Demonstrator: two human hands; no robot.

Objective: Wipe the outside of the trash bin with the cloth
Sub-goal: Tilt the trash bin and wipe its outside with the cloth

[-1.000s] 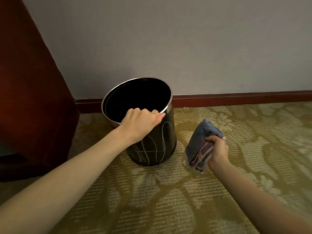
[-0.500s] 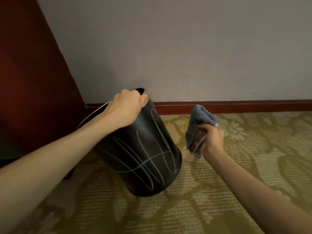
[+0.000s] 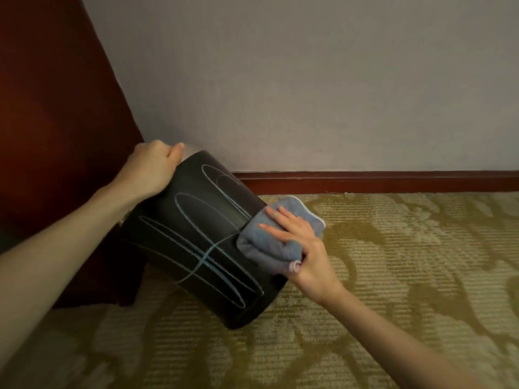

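A black round trash bin [image 3: 196, 242] with pale looping lines on its side is tipped far over to the left, its mouth turned away and its base toward me at the lower right. My left hand [image 3: 150, 168] grips the bin's rim at the top left. A folded grey-blue cloth [image 3: 261, 242] lies against the bin's right side. My right hand [image 3: 297, 242] presses the cloth onto the bin with fingers stretched flat and the thumb tucked under the cloth's fold.
Patterned olive-and-cream carpet [image 3: 407, 276] covers the floor. A grey wall [image 3: 309, 80] with a dark red baseboard [image 3: 379, 181] runs behind. Dark red furniture [image 3: 50, 136] stands close on the left, right behind the bin.
The bin has been tipped further over to the left by my left hand. My right hand has brought the cloth from the air onto the bin's side and flattened on it.
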